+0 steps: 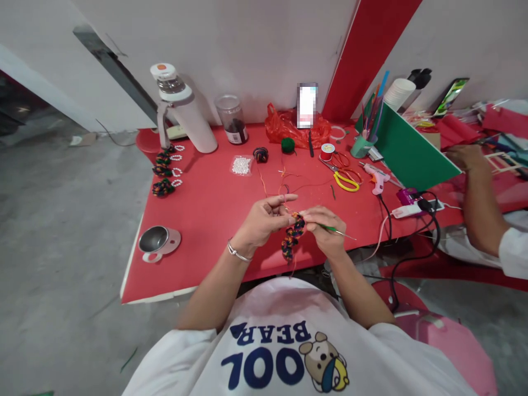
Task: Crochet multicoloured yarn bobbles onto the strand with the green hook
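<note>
My left hand [266, 221] pinches the upper end of a multicoloured crochet strip [290, 242], which curls downward near the table's front edge. Its index finger is stretched out, with orange yarn [264, 181] running by it from the table. In my right hand [325, 226] is a crochet hook [332, 229] with a green grip, its metal shaft pointing out to the right. The hook's tip is hidden by the fingers and the strip. A dark multicoloured yarn ball [260, 154] and a green yarn ball [287, 145] lie beyond my hands.
On the red table [206, 220] stand a mug [159, 243], a tall bottle [185, 113] and a jar [231, 119]. Yellow-handled pliers [346, 181], a glue gun [377, 177] and a power strip [416, 209] with cords lie right. Past a green board [412, 148] is another person's arm [480, 198].
</note>
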`<control>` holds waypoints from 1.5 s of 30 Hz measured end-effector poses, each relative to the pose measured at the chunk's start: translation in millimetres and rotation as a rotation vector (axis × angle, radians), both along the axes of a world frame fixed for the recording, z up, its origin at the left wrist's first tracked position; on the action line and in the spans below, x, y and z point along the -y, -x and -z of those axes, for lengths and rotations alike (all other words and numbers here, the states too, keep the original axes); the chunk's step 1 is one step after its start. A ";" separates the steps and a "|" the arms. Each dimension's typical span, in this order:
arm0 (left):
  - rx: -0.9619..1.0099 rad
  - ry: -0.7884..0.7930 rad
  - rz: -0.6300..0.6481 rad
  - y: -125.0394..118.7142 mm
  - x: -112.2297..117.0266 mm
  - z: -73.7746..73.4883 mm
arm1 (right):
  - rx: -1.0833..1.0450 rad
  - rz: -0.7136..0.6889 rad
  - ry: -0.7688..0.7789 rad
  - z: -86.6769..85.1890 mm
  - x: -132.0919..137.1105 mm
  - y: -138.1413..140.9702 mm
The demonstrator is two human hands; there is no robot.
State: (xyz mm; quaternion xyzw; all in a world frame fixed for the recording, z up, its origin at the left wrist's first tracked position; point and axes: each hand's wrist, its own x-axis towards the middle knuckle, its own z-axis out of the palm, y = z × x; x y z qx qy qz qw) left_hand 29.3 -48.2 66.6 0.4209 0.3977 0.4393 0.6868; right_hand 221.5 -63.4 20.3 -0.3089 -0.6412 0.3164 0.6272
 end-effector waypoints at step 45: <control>-0.158 -0.223 -0.334 -24.0 11.2 -4.0 | -0.037 0.340 0.047 -7.7 19.9 42.3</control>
